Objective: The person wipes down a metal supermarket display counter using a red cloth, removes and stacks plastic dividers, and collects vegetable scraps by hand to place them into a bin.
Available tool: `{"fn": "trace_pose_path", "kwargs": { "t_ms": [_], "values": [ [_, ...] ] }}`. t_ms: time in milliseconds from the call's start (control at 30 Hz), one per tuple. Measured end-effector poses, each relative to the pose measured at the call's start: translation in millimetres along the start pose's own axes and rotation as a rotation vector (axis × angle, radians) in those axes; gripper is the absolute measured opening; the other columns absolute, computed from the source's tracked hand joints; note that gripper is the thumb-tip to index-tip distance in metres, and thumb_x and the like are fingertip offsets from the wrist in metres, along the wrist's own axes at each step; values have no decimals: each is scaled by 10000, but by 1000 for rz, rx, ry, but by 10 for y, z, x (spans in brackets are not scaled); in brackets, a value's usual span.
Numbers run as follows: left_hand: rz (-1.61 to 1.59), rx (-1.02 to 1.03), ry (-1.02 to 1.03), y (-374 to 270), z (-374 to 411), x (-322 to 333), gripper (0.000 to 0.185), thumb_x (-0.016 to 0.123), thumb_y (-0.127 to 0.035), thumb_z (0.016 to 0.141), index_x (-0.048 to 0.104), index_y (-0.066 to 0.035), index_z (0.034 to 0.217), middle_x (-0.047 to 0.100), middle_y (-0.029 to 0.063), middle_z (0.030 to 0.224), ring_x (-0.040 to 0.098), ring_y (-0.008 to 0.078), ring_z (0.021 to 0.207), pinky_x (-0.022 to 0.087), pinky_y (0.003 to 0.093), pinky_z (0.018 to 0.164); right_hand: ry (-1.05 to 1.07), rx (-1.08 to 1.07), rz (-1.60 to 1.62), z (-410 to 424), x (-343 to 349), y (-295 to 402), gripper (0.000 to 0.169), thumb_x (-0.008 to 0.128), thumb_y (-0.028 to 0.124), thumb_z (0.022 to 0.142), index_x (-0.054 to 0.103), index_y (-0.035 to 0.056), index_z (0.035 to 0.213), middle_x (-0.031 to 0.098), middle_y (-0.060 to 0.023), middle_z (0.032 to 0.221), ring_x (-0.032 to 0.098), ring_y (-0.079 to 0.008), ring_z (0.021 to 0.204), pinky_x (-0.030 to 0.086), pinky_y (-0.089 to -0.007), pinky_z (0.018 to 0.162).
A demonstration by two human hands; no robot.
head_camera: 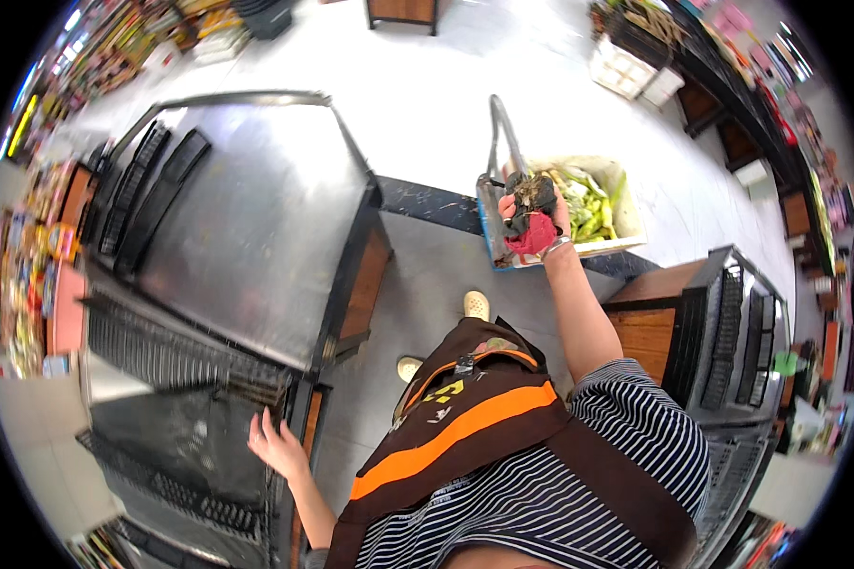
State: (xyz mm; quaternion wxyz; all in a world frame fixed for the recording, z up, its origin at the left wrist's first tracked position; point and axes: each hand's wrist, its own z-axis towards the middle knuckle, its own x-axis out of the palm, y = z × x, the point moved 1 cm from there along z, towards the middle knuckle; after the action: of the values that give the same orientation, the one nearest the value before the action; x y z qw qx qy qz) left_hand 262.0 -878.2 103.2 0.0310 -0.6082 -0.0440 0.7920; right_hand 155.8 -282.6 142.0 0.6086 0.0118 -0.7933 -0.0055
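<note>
My right hand point(561, 213) reaches forward and grips a dark and red bundle point(531, 233) with dry, straw-like bits on top; the picture does not settle what it is. Just beyond that hand stands a white foam box point(630, 227) holding green and yellowish vegetables point(594, 206). Beside it, a blue-edged box or cart point(485, 226) has a grey tubular handle point(497, 128) rising from it, partly hidden by the bundle. My left hand point(279, 444) is low on the left with fingers apart and nothing in it, over the edge of a black display rack point(178, 441).
Ahead on the left is a metal-topped display table point(256, 213) with black plastic strips point(160, 199) on it. Another wood-sided stand point(644, 338) is close on my right. Stocked shelves point(25, 284) line the left side. A long counter point(761, 135) runs along the right.
</note>
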Motion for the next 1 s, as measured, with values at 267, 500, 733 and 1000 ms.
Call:
{"fn": "trace_pose_path", "kwargs": {
  "t_ms": [267,500,733,1000],
  "values": [
    [-334,60,296,-1543,14,378,390,656,-32,828,575,-27,1209,440,210,1307,423,393,1197,383,469,977,-99,-316,-144,11,-929,2516,705,450,493,915,400,-33,1382,465,-311,1338,522,-491,1152,485,-585,935],
    [-329,56,777,-3535,356,587,434,704,-93,820,569,-63,1231,393,192,1364,421,365,1239,388,431,991,-799,-260,-103,545,-2335,4063,474,425,446,969,547,51,1199,564,-176,1189,576,-409,1027,473,-646,911],
    [-263,-187,974,-4802,962,643,287,664,-105,864,628,-48,1144,447,122,1335,549,212,1070,504,303,822,-1451,-72,-1203,764,-4158,4919,659,408,584,941,553,-15,1175,642,-214,1105,600,-420,1033,465,-514,907],
    [-563,-35,859,-6160,1541,1311,342,614,-21,882,565,-27,1221,382,134,1397,512,238,1170,510,299,850,-1318,-355,-1006,796,-4796,5153,784,534,642,883,510,-40,1269,593,-133,1237,569,-254,1086,426,-345,952]
  ]
}}
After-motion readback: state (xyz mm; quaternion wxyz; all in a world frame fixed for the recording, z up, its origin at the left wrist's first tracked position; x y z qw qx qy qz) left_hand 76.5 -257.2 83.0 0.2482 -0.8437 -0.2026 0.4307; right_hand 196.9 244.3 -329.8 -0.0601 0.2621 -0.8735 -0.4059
